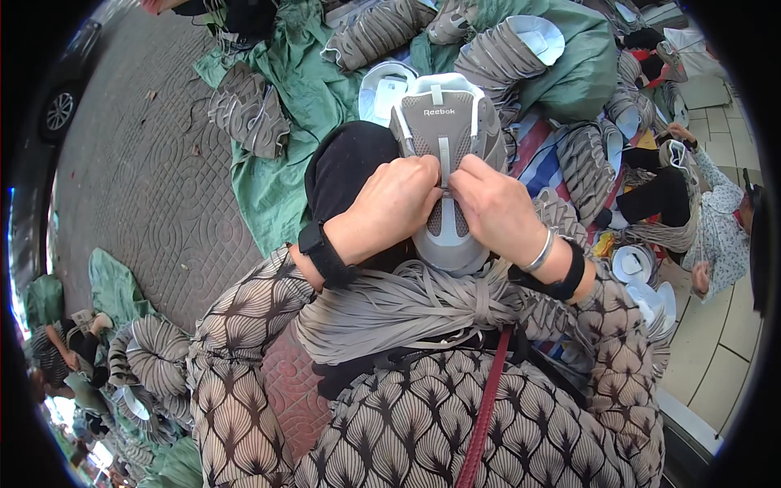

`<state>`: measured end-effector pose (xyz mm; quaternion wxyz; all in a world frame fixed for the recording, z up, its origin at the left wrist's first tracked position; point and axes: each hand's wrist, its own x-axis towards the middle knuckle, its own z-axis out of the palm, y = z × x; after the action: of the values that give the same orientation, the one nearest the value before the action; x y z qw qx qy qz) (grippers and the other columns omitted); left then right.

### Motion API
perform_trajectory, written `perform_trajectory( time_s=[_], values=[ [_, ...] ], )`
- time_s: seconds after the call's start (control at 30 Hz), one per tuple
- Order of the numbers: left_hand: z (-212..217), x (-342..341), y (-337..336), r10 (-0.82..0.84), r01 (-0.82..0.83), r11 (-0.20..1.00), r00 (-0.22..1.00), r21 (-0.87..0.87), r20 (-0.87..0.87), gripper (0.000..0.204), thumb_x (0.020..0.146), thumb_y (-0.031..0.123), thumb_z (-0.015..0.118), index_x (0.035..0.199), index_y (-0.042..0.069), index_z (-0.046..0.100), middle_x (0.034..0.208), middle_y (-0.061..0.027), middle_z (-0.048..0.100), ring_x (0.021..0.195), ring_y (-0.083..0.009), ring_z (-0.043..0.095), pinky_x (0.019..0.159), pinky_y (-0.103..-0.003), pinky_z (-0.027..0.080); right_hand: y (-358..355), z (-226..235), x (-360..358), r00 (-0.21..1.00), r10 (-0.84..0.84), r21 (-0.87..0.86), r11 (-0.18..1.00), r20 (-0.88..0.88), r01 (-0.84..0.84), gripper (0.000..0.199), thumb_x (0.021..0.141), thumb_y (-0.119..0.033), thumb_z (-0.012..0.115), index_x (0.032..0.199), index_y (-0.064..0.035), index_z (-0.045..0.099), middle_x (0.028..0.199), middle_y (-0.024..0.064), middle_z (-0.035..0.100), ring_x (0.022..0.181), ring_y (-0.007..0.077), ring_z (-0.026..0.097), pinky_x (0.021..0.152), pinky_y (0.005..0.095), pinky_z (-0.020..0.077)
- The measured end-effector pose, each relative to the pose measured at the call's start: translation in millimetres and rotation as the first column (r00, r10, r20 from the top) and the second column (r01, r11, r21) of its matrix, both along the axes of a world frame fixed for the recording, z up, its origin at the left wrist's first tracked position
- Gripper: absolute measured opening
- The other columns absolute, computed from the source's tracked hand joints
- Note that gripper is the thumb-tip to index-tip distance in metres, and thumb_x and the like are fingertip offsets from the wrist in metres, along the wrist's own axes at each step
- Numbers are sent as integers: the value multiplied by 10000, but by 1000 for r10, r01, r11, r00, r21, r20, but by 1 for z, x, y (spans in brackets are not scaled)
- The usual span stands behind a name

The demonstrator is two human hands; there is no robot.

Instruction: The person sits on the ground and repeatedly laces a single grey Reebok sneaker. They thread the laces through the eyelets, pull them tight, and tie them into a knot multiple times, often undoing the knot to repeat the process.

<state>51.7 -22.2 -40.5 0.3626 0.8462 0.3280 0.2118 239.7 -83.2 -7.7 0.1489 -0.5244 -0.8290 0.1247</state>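
Note:
A grey shoe upper with white trim stands in front of me, its toe toward my body. Over its lacing area, my left hand and my right hand meet with fingers pinched, nearly touching. Between the fingertips runs a short, thin grey strand that looks like a shoelace; most of it is hidden by the fingers. Across my lap lies a thick bundle of loose grey shoelaces, gathered toward its right end.
Stacks of nested grey shoe uppers lie on green sacking ahead. More stacks sit at the lower left. A seated person in a patterned top is at the right. A dark car stands at the far left, beside the patterned paving.

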Motion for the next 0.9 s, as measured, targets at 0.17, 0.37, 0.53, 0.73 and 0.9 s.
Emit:
perform_trajectory(
  time_s=[0.17, 0.37, 0.53, 0.73, 0.9],
  values=[
    [2, 0, 0, 10, -10, 1000, 999, 7, -38, 155, 834, 111, 671, 843, -18, 586, 776, -207, 653, 761, -408, 655, 658, -476, 505, 4, 1, 4, 991, 20, -24, 999, -131, -23, 91, 851, -10, 571, 941, -16, 586, 892, 135, 532, 782, 351, 631, 674, 431, 530],
    [15, 3, 5, -23, 37, 996, 986, 82, -167, 160, 868, 136, 643, 871, -5, 565, 765, -202, 655, 748, -400, 659, 636, -472, 503, 8, 6, 12, 928, -56, -116, 993, -368, 13, 153, 823, -23, 618, 976, -15, 606, 887, 133, 552, 774, 328, 610, 681, 408, 497],
    [27, -20, 1, -6, 67, 983, 942, 169, -334, 202, 914, 179, 621, 975, 16, 519, 834, -188, 665, 760, -383, 664, 638, -464, 505, -16, 20, 49, 934, -301, -282, 929, -191, 242, 157, 809, -61, 666, 958, -34, 626, 811, 104, 543, 733, 297, 563, 669, 375, 461],
    [27, -14, -3, 2, 29, 992, 972, 127, -237, 206, 897, 181, 642, 956, 19, 530, 816, -171, 657, 761, -377, 656, 638, -470, 489, -44, 12, 72, 909, -392, 262, 900, 141, 348, 100, 862, -113, 657, 956, -82, 669, 766, 79, 590, 722, 282, 581, 659, 375, 466],
    [25, -13, 5, -36, 36, 999, 993, -2, -114, 147, 872, 135, 660, 900, 35, 557, 741, -167, 631, 752, -378, 646, 632, -455, 476, -39, -4, 74, 44, -645, -607, 738, -763, 293, 172, 1008, -154, 552, 1071, -7, 615, 1056, 115, 699, 939, 239, 679, 869, 391, 560]
  ],
)
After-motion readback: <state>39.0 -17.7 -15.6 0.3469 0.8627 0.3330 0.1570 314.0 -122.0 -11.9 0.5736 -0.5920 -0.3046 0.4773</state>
